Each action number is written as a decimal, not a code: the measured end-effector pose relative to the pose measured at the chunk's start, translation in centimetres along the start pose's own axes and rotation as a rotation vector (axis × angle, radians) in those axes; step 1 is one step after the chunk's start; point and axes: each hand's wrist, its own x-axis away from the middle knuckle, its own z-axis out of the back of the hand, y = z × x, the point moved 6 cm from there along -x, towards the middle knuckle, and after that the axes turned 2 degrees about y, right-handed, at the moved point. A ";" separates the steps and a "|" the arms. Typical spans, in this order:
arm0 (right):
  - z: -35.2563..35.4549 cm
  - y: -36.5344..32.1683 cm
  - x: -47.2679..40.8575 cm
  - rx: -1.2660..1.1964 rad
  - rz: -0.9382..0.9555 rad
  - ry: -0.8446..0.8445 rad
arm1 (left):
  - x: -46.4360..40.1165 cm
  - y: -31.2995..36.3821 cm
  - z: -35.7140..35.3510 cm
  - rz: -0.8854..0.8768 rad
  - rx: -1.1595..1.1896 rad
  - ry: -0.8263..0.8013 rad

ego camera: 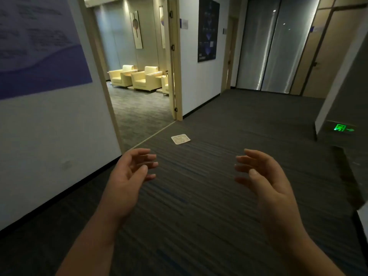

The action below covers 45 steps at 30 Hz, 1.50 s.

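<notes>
Your left hand (127, 176) and right hand (262, 180) hover apart, fingers loosely spread, holding nothing; the white square packet (180, 139) lies on the carpet (199, 206) ahead, between them.

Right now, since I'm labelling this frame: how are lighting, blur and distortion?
Head view: dim corridor, brighter room around the armchairs; wide-angle bends the door frame; glare streaks the glass partition; fingertips of the left hand slightly blurred, right hand and white square sharper.

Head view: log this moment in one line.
left hand: open, empty | right hand: open, empty | white square item: on carpet ahead, untouched
</notes>
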 end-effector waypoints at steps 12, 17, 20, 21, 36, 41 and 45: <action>-4.8 16.8 -33.3 0.029 -0.124 -0.035 | -32.0 -15.0 -5.2 0.016 -0.055 0.066; -9.8 26.4 -45.7 0.035 -0.148 -0.056 | -44.9 -23.6 -4.0 0.030 -0.059 0.082; -13.3 32.4 -53.7 0.062 -0.159 -0.053 | -53.7 -29.2 -2.6 0.040 -0.072 0.079; -14.6 34.1 -56.4 0.066 -0.170 -0.057 | -56.8 -30.8 -2.1 0.050 -0.073 0.078; -24.1 58.2 -94.5 0.105 -0.242 0.037 | -100.2 -54.9 -3.7 0.118 -0.087 -0.024; -25.5 68.5 -110.9 0.148 -0.251 0.016 | -116.2 -64.0 -5.7 0.094 -0.151 0.006; -28.9 73.6 -122.0 0.166 -0.297 -0.064 | -127.1 -68.2 -6.7 0.138 -0.126 0.036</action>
